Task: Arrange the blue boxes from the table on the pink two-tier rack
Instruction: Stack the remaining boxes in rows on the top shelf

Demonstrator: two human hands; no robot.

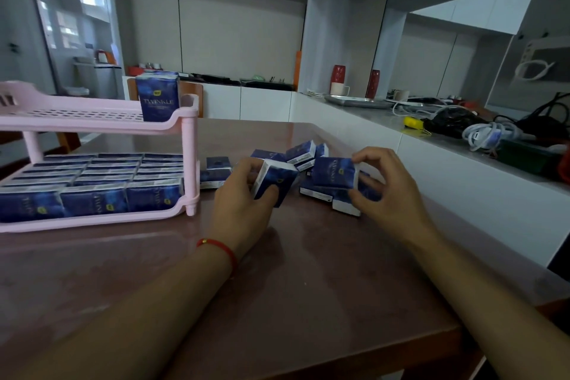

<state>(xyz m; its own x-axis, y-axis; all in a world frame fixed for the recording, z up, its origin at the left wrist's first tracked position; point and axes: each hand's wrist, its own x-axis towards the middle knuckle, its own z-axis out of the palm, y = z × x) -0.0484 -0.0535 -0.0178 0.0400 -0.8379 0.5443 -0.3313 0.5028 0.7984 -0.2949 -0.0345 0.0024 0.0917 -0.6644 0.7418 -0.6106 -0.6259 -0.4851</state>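
The pink two-tier rack [189, 148] stands on the left of the brown table [308, 287]. Its lower tier is packed with several upright blue boxes [92, 199]. One blue box [158, 95] stands alone at the right end of the upper tier. A loose pile of blue boxes [302, 153] lies on the table right of the rack. My left hand [240, 210], with a red string at the wrist, grips a tilted blue box [276, 180]. My right hand [391, 191] pinches another blue box [334, 173] by its right end above the pile.
A white counter [385, 133] runs along the table's right side, carrying a yellow object [413, 122], white cables [490, 134], a metal tray [357, 101] and red vases [337, 74]. A single blue box [216, 171] lies just right of the rack's post.
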